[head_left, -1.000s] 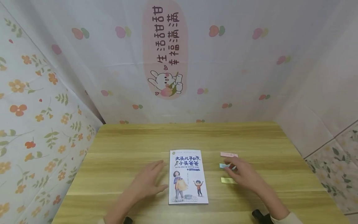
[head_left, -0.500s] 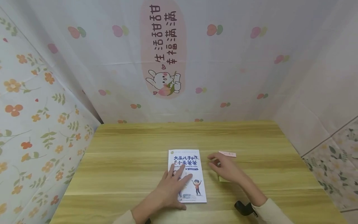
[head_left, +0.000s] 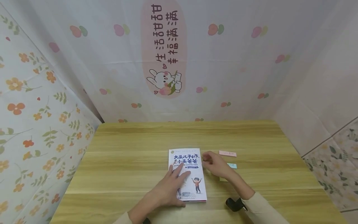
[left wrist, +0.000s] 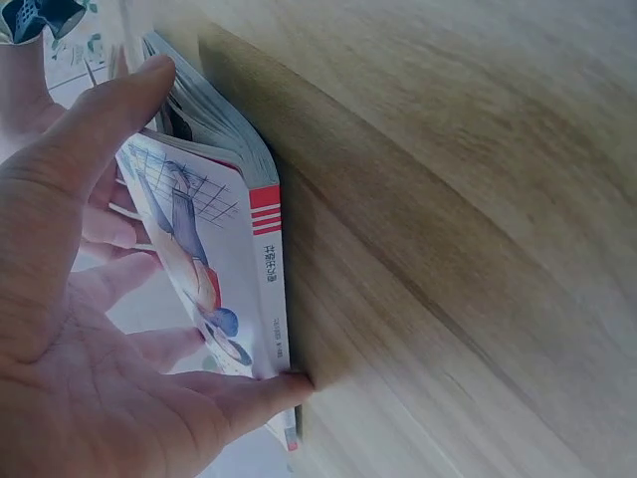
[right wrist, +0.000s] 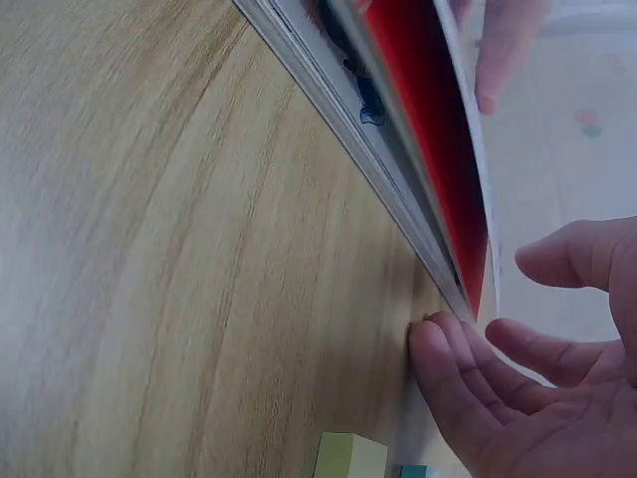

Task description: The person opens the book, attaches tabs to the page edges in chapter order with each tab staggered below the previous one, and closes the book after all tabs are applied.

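A white paperback book [head_left: 197,179] with a cartoon cover lies on the wooden table. My left hand [head_left: 169,188] rests on its left part with fingers spread. In the left wrist view, the thumb [left wrist: 139,95] reaches over the bottom page edges, and a fingertip touches the red-striped spine [left wrist: 271,259]. At the book's right edge is my right hand [head_left: 216,165], fingers bent. In the right wrist view its fingertips [right wrist: 433,339] are right at the corner of the page edges, with the thumb apart. The cover stands slightly lifted there, showing a red inner page [right wrist: 438,129].
Right of the book lie a pink paper strip [head_left: 227,153], a blue strip [head_left: 233,165] and a yellow strip [head_left: 222,179], the last two partly hidden by the right arm. A printed curtain [head_left: 212,77] hangs behind the table.
My left hand has moved from beside the book onto its cover. My right hand has moved left from the strips to the book's right edge, where the cover now lifts slightly.
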The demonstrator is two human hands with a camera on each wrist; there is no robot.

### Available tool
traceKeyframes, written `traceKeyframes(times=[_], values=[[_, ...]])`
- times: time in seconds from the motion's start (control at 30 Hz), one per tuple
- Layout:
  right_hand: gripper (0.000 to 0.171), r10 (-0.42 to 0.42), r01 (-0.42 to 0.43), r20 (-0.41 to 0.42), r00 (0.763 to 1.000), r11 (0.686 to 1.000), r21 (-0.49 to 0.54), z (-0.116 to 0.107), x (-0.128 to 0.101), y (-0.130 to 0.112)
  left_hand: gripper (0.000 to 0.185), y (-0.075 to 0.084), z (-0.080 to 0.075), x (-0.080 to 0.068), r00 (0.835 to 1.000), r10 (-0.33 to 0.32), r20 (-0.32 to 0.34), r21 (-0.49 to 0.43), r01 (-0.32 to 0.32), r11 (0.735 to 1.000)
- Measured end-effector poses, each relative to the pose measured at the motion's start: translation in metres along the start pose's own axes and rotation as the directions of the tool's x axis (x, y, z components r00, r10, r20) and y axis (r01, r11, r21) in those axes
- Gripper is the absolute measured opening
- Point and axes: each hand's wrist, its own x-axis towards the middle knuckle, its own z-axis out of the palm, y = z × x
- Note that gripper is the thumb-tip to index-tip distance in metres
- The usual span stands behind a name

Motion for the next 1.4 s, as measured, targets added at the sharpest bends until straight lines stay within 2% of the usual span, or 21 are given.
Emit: traceKeyframes(times=[0.2, 0.3, 0.4, 0.53, 0.6, 0.73, 0.97, 1.4], values=[[0.033, -0.05, 0.049, -0.015, 0.999, 0.995, -0.092, 0.0, -0.001, -0.001, 0.109, 0.0, -0.002, -0.005, 0.999, -0.033, -0.004, -0.089, 0.032, 0.995], [0.032, -0.108, 0.101, -0.024, 0.994, 0.977, -0.186, 0.0, -0.002, 0.001, 0.108, -0.002, -0.002, -0.008, 0.999, -0.037, -0.018, -0.113, 0.035, 0.993], [0.035, -0.172, 0.155, -0.025, 0.985, 0.937, -0.314, 0.001, -0.004, 0.004, 0.106, -0.004, -0.002, -0.01, 0.999, -0.04, -0.022, -0.129, 0.037, 0.991], [0.044, -0.241, 0.217, 0.005, 0.97, 0.862, -0.459, 0.004, -0.006, 0.008, 0.105, -0.005, -0.003, -0.013, 0.999, -0.041, -0.03, -0.161, 0.036, 0.986], [0.048, -0.256, 0.234, 0.025, 0.966, 0.833, -0.501, 0.006, -0.008, 0.009, 0.105, -0.006, -0.003, -0.015, 0.998, -0.04, -0.038, -0.174, 0.033, 0.984], [0.048, -0.266, 0.252, 0.054, 0.962, 0.804, -0.539, 0.008, -0.013, 0.009, 0.108, -0.005, -0.004, -0.018, 0.998, -0.05, -0.049, -0.223, 0.038, 0.974], [0.048, -0.269, 0.251, 0.051, 0.962, 0.788, -0.562, 0.01, -0.015, 0.01, 0.112, -0.003, -0.004, -0.022, 0.993, -0.111, -0.036, -0.313, 0.094, 0.945], [0.05, -0.257, 0.259, 0.085, 0.963, 0.78, -0.57, 0.009, -0.014, 0.008, 0.113, 0.001, -0.009, -0.033, 0.981, -0.182, -0.068, -0.442, 0.134, 0.887]])
